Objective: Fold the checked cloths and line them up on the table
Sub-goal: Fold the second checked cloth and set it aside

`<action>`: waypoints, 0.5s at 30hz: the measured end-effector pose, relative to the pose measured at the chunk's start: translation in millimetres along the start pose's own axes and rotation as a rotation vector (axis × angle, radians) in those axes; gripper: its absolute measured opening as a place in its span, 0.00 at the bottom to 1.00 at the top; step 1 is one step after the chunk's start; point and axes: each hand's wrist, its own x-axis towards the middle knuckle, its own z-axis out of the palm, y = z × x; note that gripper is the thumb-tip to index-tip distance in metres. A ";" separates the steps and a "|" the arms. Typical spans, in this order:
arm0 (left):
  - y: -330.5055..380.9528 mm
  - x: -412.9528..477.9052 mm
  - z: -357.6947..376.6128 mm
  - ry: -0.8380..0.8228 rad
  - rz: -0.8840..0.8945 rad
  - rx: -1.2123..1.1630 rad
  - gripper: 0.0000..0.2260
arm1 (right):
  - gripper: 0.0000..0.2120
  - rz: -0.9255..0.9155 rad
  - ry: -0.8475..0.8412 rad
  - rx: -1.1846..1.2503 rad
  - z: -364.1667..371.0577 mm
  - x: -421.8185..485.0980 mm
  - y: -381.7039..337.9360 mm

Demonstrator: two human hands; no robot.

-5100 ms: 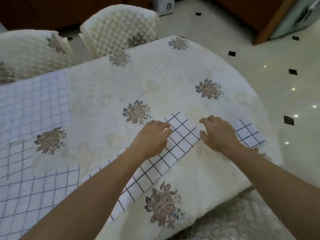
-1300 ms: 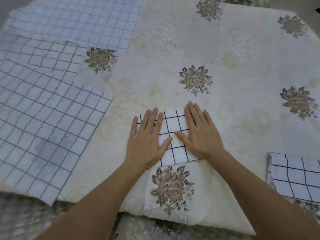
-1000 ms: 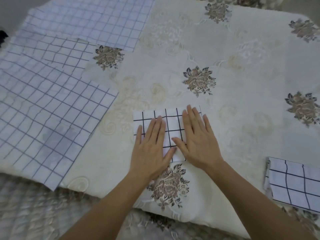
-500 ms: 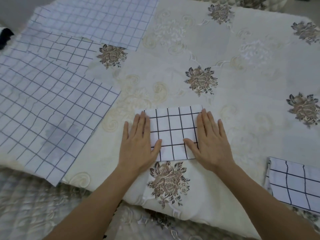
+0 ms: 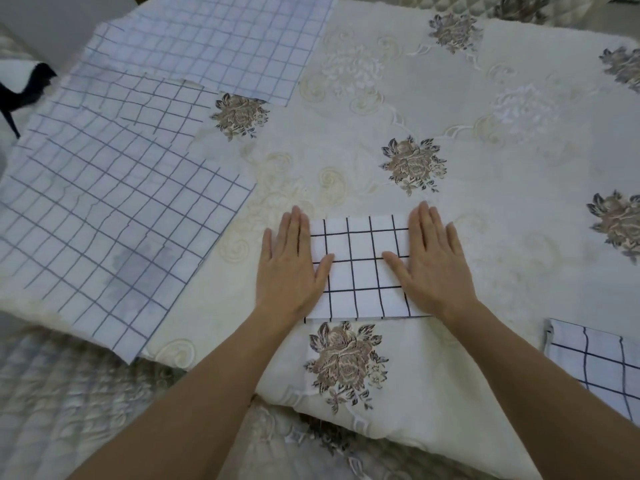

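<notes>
The left hand (image 5: 289, 268) and right hand (image 5: 434, 265) lie flat, fingers straight, on the side edges of the folded cloth (image 5: 360, 268), bottom middle. The worktop (image 5: 485, 220) spreads wide above it. Big cloths (image 5: 104, 216) cover the upper left.

Folded cloth (image 5: 360, 268) lies right of spread cloths (image 5: 104, 220).

The table (image 5: 512, 258) is covered by a cream tablecloth (image 5: 349, 140) (brown embroidered flowers dot it). A small folded checked cloth (image 5: 360, 268) lies near the front edge, and a second folded cloth (image 5: 595, 362) lies well apart at the right. Larger unfolded checked cloths (image 5: 104, 220) lie overlapping at the left.
</notes>
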 end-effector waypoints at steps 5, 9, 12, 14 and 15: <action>40.9 -37.6 -1.9 0.017 0.217 -0.079 0.34 | 0.37 -0.014 0.104 0.108 -2.3 -35.3 -22.3; 39.8 -32.8 -8.5 -0.025 0.276 -0.114 0.31 | 0.33 0.063 0.132 0.180 -5.5 -56.0 -20.7; 40.5 -5.4 -30.3 -0.021 0.502 -0.101 0.27 | 0.28 0.133 0.181 0.196 -11.7 -70.3 -13.3; 46.8 21.7 -45.0 -0.035 0.698 -0.066 0.25 | 0.25 0.174 0.217 0.199 -17.3 -78.8 -11.7; 51.2 36.1 -51.5 -0.052 0.800 -0.050 0.24 | 0.25 0.199 0.238 0.190 -20.5 -82.0 -11.5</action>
